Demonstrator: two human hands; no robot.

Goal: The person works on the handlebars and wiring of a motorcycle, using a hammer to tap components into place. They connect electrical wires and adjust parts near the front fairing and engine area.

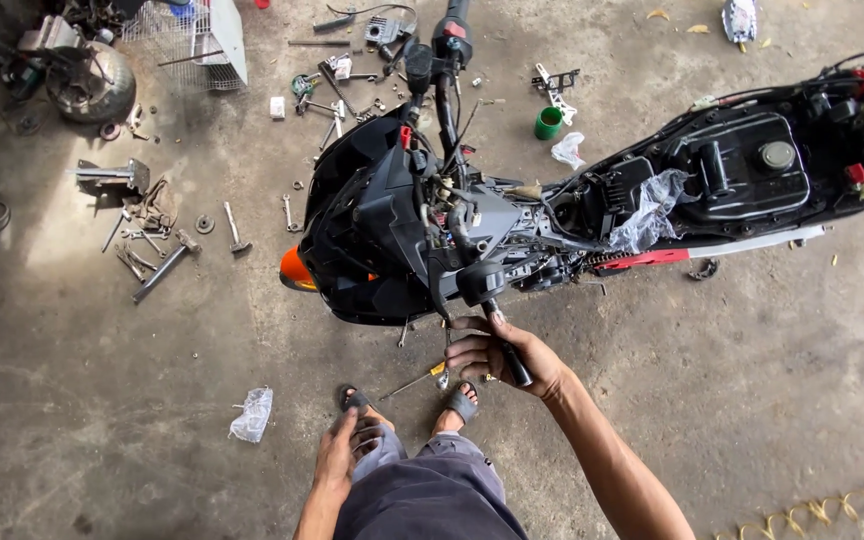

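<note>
A crumpled clear plastic bag (251, 414) is lying on the rough concrete floor (102, 400) just left of the left hand (337, 452), which is resting loose and unclenched on the grey-trousered knee, grasping nothing. The right hand (500, 358) is curling around the black cylindrical handlebar grip (512, 362) of the stripped motorcycle (392, 215), with matte black panels and tangled wiring above the fingers.
</note>
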